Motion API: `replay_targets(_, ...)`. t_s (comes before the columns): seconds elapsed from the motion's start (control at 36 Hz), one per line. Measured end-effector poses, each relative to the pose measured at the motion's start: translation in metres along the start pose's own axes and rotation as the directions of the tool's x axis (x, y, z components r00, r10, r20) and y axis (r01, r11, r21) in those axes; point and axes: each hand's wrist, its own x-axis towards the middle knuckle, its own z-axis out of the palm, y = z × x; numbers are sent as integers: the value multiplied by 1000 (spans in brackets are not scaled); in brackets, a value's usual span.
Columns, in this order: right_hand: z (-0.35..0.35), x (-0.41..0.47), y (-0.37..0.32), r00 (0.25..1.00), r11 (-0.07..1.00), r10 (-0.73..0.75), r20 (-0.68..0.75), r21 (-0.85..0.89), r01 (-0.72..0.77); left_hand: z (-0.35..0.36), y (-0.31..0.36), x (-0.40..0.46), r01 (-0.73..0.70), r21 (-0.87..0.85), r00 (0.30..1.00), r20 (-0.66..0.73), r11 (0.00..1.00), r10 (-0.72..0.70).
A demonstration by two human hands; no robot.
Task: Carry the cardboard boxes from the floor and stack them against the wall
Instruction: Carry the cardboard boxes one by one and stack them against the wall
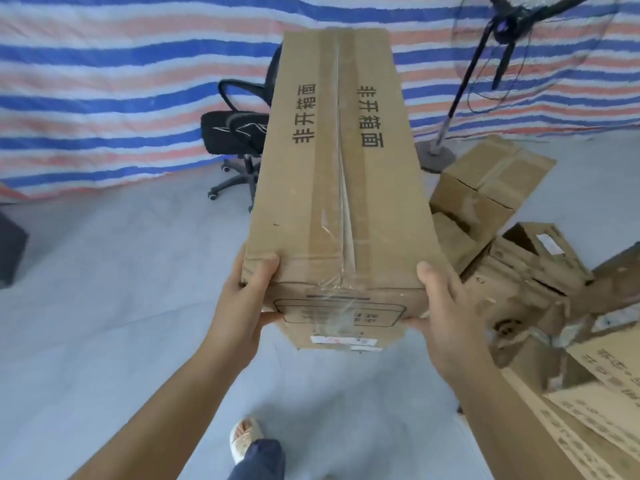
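A long taped cardboard box (332, 174) with black printed characters is held up off the floor, pointing away from me. My left hand (242, 299) grips its near left corner, thumb on top and fingers underneath. My right hand (446, 303) grips the near right corner the same way. More cardboard boxes (485, 199) lie in a loose heap on the floor to the right, some open or torn (533, 282). Flattened printed cardboard (602, 403) lies at the lower right.
A striped blue, white and pink tarp (121, 84) covers the wall ahead. A black office chair (235, 140) stands before it, partly hidden by the box. A standing fan (460, 98) is at the upper right. A dark object (10, 251) sits at the left edge. My foot (246, 438) is on the grey floor.
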Motion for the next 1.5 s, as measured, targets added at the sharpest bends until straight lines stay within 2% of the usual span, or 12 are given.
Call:
replay_targets(0.11, 37, -13, 16, 986, 995, 79, 146, -64, -70, -46, -8, -34, 13, -34, 986, -168, 999, -18)
replay_targets(0.28, 101, -37, 36, 920, 973, 183, 347, -200, -118, -117, -20, -80, 50, -108, 916, -392, 993, -89)
replay_targets(0.39, 158, -72, 49, 850, 950, 245, 466, -292, -114, -175, -28, -118, 45, -185, 842, -522, 982, -137)
replay_targets(0.58, 259, -168, 84, 689, 930, 319, 651, -355, -94, -287, -46, -204, -36, -293, 683, -705, 956, -191)
replay_targets(0.83, 387, -320, 122, 446, 896, 400, 801, -445, -4, -435, -56, -329, -157, -348, 515, -827, 924, -224)
replay_targets(1.0, 467, -396, 137, 283, 886, 428, 859, -461, 59, -509, -59, -384, -266, -360, 371, -894, 894, -250)
replay_targets(1.14, 538, -434, 153, 182, 881, 431, 884, -456, 127, -563, -65, -401, -343, -364, 252, -924, 866, -289)
replay_targets(1.19, 572, -447, 161, 118, 881, 434, 893, -448, 151, -587, -66, -403, -373, -350, 193, -935, 859, -297)
replay_targets(1.28, 609, -459, 167, 67, 879, 441, 895, -445, 169, -615, -62, -401, -404, -336, 145, -942, 851, -304)
replay_targets(1.5, 751, -508, 187, -139, 875, 451, 882, -405, 266, -724, -39, -400, -456, -296, -32, -937, 839, -348)
